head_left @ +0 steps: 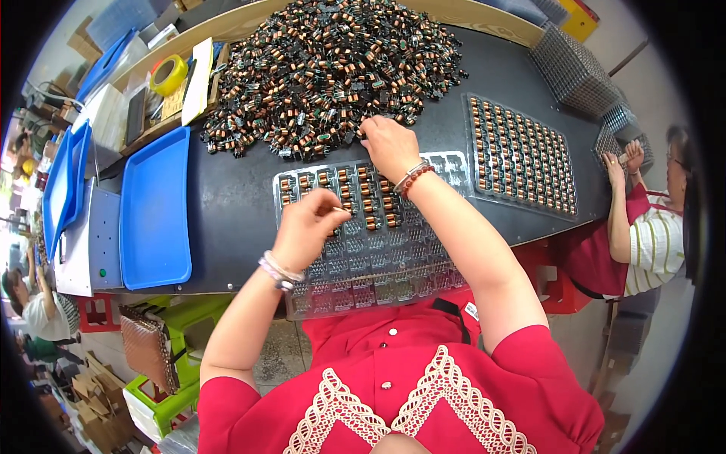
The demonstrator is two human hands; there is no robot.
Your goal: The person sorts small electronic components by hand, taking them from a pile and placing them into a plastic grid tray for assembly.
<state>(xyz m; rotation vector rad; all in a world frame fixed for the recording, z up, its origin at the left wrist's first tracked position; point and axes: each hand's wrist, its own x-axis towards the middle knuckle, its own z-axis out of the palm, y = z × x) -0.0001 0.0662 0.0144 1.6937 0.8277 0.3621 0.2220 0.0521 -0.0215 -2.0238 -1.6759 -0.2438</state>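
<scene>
My left hand point(306, 225) hovers over the clear compartmented tray point(378, 242) in front of me, fingers curled together with the tips pinched close above a slot in the second row; whether a small coil sits between them I cannot tell. My right hand point(388, 145) reaches further out, fingers bent down onto the near edge of the big heap of small copper-wound coils point(333, 68) on the dark table point(227, 204), fingertips drawn together among the loose parts, though I cannot see if they have one clamped. The tray lies between my body and the heap; its top rows already hold coils, the rows nearer me stand unfilled. To my right, a second tray point(520, 155) lies full of coils. To my left a blue plastic tray point(155, 208) rests on the table, and a roll of yellow tape point(168, 74) sits beyond it. At the far right, another person's hands point(624, 159) work at the table's end.
</scene>
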